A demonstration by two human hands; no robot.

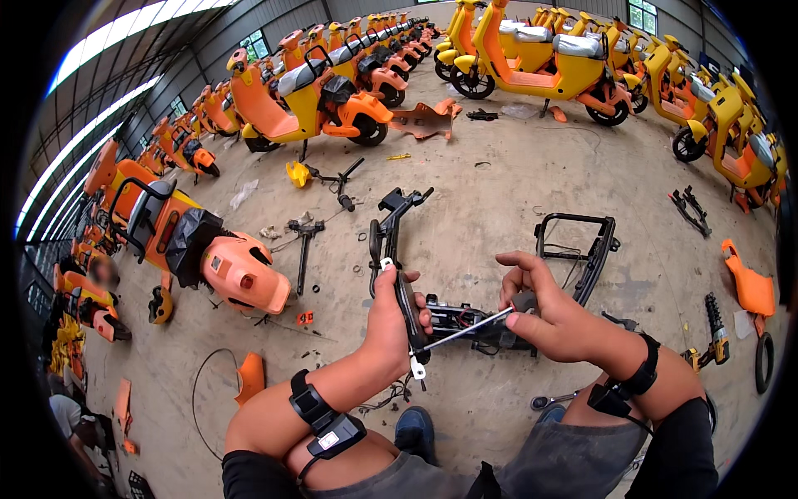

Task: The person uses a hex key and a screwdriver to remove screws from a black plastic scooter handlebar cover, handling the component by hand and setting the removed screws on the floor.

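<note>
My left hand (384,320) is wrapped round a long dark part (408,309) with white tabs at both ends, held upright over the floor. What kind of part it is, I cannot make out. From its lower end a thin pale rod or strip (465,330) slants up to my right hand (549,314). There my thumb and index finger pinch its far end, where a small spot of red shows. The other right fingers are curled loosely above. Beneath both hands lies a black scooter frame (598,259), with wires and fittings along its middle; my hands partly hide it.
An orange-and-yellow scooter (245,270) leans at the left. On the concrete floor lie a handlebar stem (307,245), a ratchet wrench (555,401), a cordless drill (715,328), an orange panel (751,279) and a black ring (763,363). Rows of scooters (532,66) stand behind.
</note>
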